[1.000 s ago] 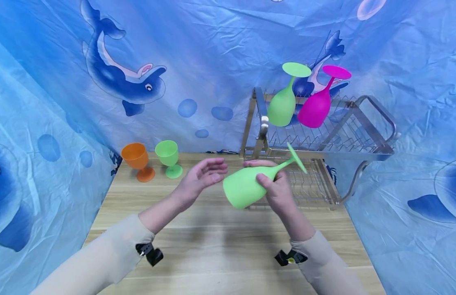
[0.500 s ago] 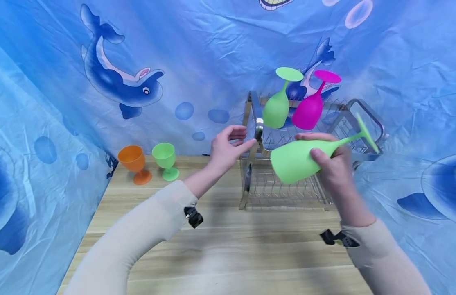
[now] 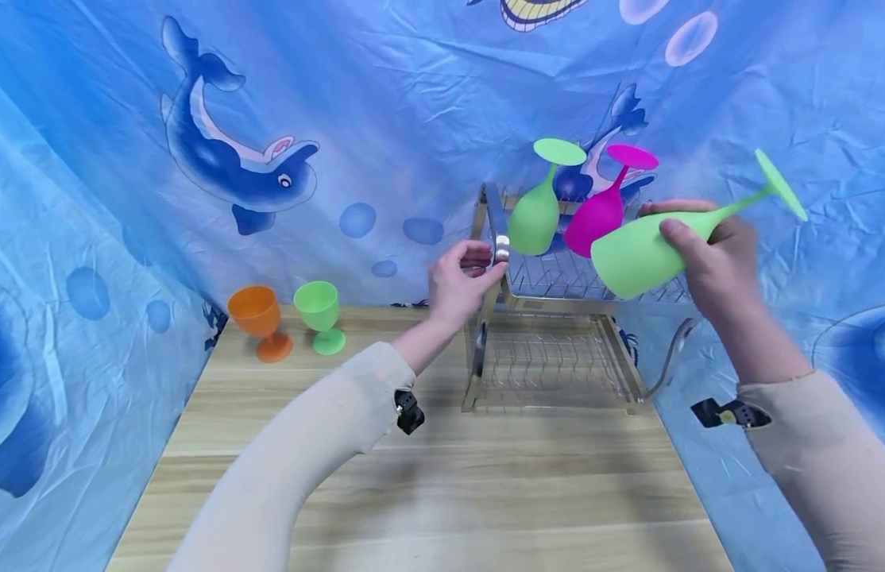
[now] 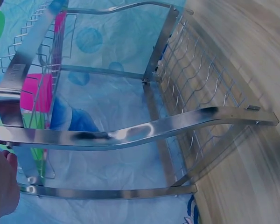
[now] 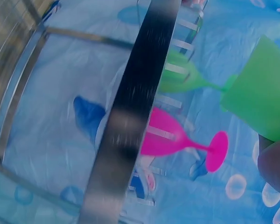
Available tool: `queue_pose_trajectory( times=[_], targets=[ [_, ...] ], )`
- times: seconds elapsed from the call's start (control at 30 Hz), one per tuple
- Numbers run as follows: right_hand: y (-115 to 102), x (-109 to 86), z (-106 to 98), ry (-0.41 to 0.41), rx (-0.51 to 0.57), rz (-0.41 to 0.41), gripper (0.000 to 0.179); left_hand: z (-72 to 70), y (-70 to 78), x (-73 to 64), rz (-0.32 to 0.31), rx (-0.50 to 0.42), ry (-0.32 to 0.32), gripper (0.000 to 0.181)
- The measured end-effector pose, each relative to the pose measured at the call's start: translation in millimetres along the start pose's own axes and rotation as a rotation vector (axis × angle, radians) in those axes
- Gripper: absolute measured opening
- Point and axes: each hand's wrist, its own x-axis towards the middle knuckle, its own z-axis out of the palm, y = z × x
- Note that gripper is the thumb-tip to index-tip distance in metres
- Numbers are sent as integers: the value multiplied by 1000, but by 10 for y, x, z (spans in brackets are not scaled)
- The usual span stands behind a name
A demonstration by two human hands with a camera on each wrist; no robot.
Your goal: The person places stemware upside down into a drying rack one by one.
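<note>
My right hand (image 3: 728, 254) grips a green goblet (image 3: 643, 250) around its bowl, above the right part of the metal dish rack (image 3: 557, 303). The goblet lies tilted, its rim to the lower left and its foot to the upper right; the right wrist view shows its bowl (image 5: 261, 93) close up. My left hand (image 3: 457, 282) holds the rack's left side frame near its upper bend, thumb in front; the left wrist view shows only part of that hand (image 4: 2, 182) at the edge. Upside down on the upper tier stand another green goblet (image 3: 535, 218) and a magenta goblet (image 3: 596, 218).
An orange goblet (image 3: 256, 314) and a smaller-looking green goblet (image 3: 318, 308) stand upright at the back left of the wooden table (image 3: 414, 492). The rack's wire lower tier (image 3: 550, 361) sits beneath the upper one. Blue dolphin-print cloth (image 3: 414, 119) surrounds the table.
My right hand has carried the green goblet up and right, from over the table to above the rack. My left hand has moved right and taken hold of the rack's side frame.
</note>
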Motion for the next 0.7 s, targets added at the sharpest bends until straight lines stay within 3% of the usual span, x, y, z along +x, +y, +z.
queue_pose_trajectory(
  times=[0.2, 0.33, 0.53, 0.7],
  targets=[
    [-15, 230, -187, 12, -320, 146, 30, 63, -30, 2, 26, -7, 15, 31],
    [38, 407, -308, -9, -473, 205, 30, 80, -36, 0, 41, 0, 12, 28],
    [187, 665, -495, 0, -600, 285, 27, 87, -35, -9, 43, 19, 15, 28],
    [321, 826, -707, 32, -625, 355, 25, 81, -39, 1, 48, 36, 14, 26]
  ],
)
